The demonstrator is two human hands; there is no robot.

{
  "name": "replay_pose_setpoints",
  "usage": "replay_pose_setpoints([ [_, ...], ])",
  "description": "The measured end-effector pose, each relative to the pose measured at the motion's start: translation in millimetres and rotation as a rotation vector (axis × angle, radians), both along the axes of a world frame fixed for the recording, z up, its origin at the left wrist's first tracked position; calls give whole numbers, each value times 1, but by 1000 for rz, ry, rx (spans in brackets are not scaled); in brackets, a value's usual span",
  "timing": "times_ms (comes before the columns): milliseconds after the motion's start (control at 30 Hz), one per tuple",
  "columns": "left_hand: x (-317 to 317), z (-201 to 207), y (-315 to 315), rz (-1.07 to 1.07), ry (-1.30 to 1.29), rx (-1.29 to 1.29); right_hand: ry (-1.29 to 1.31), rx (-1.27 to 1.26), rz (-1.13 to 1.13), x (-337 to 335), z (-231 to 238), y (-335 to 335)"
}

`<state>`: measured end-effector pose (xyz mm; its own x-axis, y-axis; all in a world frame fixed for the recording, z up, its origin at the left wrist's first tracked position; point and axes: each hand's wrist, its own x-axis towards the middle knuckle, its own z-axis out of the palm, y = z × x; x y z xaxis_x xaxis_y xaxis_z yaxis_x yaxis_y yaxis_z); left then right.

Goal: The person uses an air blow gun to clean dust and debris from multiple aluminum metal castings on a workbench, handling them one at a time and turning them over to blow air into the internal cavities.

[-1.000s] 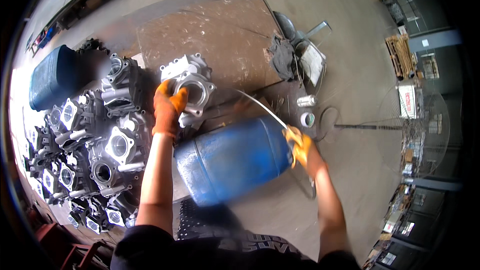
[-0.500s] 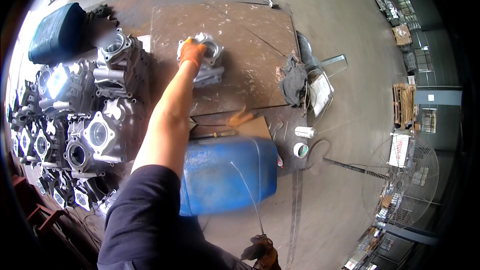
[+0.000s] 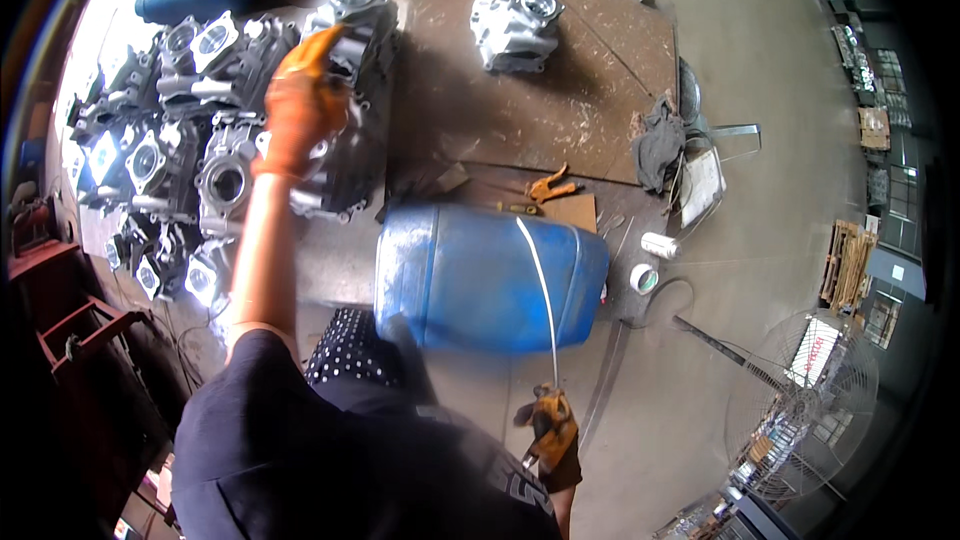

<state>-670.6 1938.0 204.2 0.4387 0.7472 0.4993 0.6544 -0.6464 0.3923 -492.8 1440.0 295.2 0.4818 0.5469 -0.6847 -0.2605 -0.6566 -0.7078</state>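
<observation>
My left hand (image 3: 300,105), in an orange glove, is over the stacked silvery metal castings (image 3: 225,180). Its fingers reach out toward the back casting (image 3: 357,2) of the stack; motion blurs them somewhat, and nothing shows in their grasp. A single casting (image 3: 515,28), with a round bore on top, stands apart on the brown tabletop (image 3: 440,110). Low in the view, my right hand (image 3: 552,428), in a worn orange and dark glove, is closed around a long thin metal rod (image 3: 543,290). The rod points up across a blue plastic drum (image 3: 470,275).
Orange-handled pliers (image 3: 552,186) and a yellow-dark handled tool (image 3: 518,208) lie behind the drum. Toward the right edge are a grey rag (image 3: 657,145), a white can (image 3: 658,245) and a tape roll (image 3: 643,279). A large fan (image 3: 800,405) stands farther right.
My left hand has let go of the lone casting and moved left over the stack. My right hand still holds the rod, now raised a little. The whole view has shifted.
</observation>
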Motion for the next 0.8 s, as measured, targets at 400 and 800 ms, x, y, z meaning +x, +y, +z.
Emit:
replay_pose_setpoints([
  [400, -93, -69, -2, 64, 341, -821, -49, 216, -46, -9, -20, -67],
  [800, -2, 84, -150, -195, 252, -354, -254, 271, -210, -63, 58, -134],
])
